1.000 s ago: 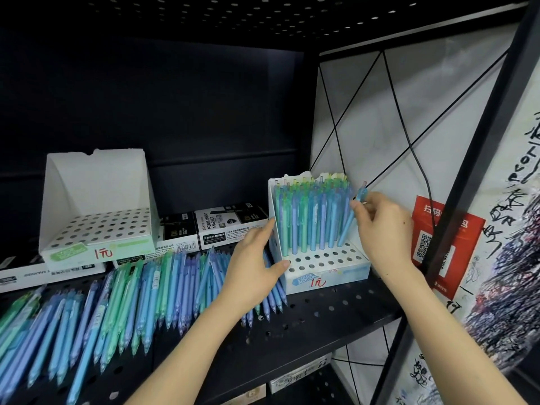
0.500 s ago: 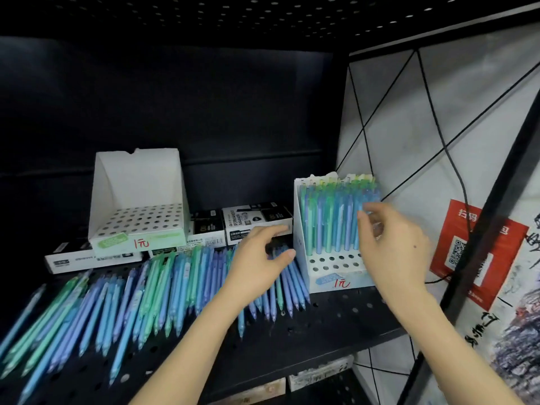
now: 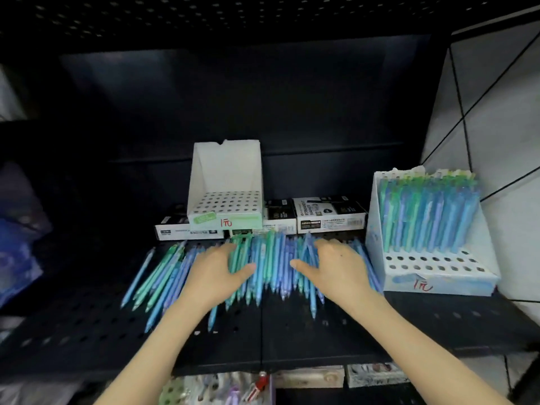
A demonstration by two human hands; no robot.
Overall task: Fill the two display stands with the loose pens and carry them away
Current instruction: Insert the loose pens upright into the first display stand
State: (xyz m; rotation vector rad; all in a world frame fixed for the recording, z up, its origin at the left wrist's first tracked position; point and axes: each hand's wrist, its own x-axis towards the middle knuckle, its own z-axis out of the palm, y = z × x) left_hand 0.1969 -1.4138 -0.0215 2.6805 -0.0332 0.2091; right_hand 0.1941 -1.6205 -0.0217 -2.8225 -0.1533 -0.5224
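Several loose blue and green pens [image 3: 273, 267] lie in a fan on the black perforated shelf [image 3: 292, 331]. My left hand [image 3: 216, 273] and my right hand [image 3: 336, 267] both rest on the pile with fingers spread, one on each side of its middle. An empty white display stand [image 3: 226, 185] with rows of holes sits at the back on black boxes. A second white stand [image 3: 432, 276] at the right holds several upright pens in its back rows; its two front rows of holes are bare.
Black and white marker boxes [image 3: 330, 217] line the back of the shelf under and beside the empty stand. A white wall with black lines [image 3: 496, 127] bounds the right side. More stationery [image 3: 219, 390] shows on the shelf below.
My right hand left the pens in the right stand and came down onto the loose pile. My left hand shifted along the pile. The view swung left, so both stands sit further right.
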